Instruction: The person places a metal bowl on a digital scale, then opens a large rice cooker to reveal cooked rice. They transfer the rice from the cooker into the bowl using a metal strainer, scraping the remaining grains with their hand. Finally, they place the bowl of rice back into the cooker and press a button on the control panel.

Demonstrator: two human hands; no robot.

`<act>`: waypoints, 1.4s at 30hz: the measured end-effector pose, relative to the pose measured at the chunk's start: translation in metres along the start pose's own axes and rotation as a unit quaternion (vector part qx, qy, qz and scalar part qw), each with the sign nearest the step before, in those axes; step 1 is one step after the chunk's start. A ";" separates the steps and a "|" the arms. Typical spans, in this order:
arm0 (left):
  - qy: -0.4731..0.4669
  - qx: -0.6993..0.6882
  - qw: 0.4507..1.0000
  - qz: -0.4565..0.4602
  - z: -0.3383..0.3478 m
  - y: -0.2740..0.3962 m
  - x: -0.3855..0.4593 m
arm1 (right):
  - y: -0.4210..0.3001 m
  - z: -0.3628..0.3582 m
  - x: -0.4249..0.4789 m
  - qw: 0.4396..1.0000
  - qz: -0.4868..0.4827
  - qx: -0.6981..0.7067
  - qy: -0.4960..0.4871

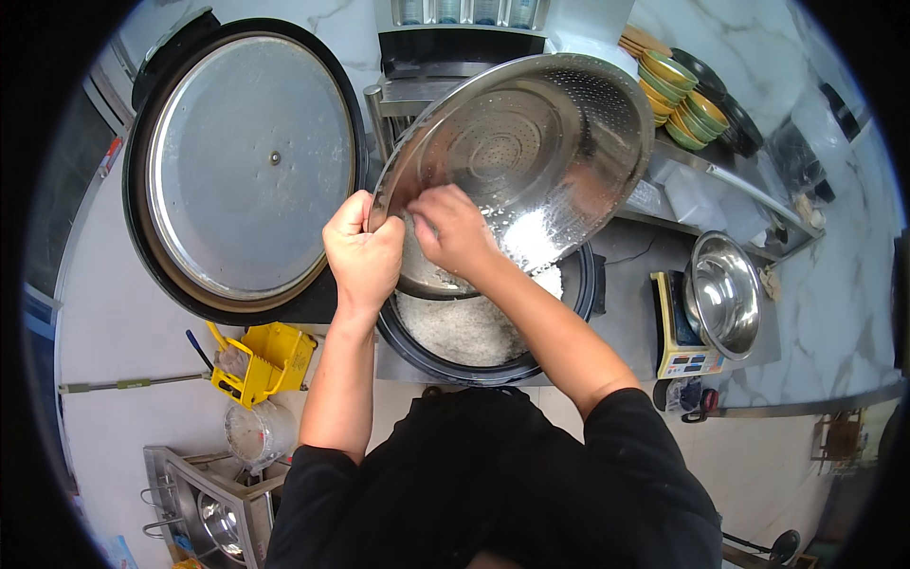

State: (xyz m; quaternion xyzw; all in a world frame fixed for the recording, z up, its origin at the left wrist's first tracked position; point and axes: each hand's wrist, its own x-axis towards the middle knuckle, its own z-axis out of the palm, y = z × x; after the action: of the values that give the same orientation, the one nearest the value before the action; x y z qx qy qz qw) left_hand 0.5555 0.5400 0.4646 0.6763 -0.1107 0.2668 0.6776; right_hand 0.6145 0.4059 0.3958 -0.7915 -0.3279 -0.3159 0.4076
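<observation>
My left hand (pixel 366 249) grips the rim of a large perforated stainless steel basin (pixel 569 156), which is tilted over a round black rice cooker (pixel 389 331). Inside the basin, near its lower left wall, my right hand (pixel 451 231) has its fingers bent and slightly blurred; whether they touch the metal or pinch grains I cannot tell. White grains cling to the basin's lower side. A bed of white rice (pixel 462 334) fills the visible part of the cooker, the rest being hidden by the basin and my right forearm.
The cooker's large lid (pixel 249 163) stands raised at left. Right of the cooker, a steel bowl (pixel 724 295) rests on a digital scale (pixel 686 363). Stacked bowls (pixel 672 78) occupy a shelf (pixel 739 199) at upper right. A yellow mop bucket (pixel 274 355) is on the floor, lower left.
</observation>
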 end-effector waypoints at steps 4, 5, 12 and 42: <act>0.004 0.039 0.999 0.025 -0.004 0.001 0.002 | 0.006 -0.021 -0.023 0.968 0.079 0.041 -0.233; 0.005 0.039 0.999 0.022 -0.004 -0.002 0.001 | 0.008 -0.025 -0.027 0.953 0.104 0.082 -0.273; 0.017 0.030 0.999 0.006 0.004 0.005 0.001 | 0.010 -0.008 -0.024 0.984 0.125 0.046 -0.114; 0.014 -0.009 1.000 0.010 0.008 0.002 -0.004 | 0.043 -0.034 -0.069 0.984 0.116 0.003 -0.135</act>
State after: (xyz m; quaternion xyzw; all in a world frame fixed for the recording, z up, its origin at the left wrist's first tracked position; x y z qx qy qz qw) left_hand 0.5528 0.5309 0.4652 0.6649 -0.1105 0.2825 0.6826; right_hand 0.5996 0.3391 0.3401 -0.8580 -0.2873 -0.1559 0.3962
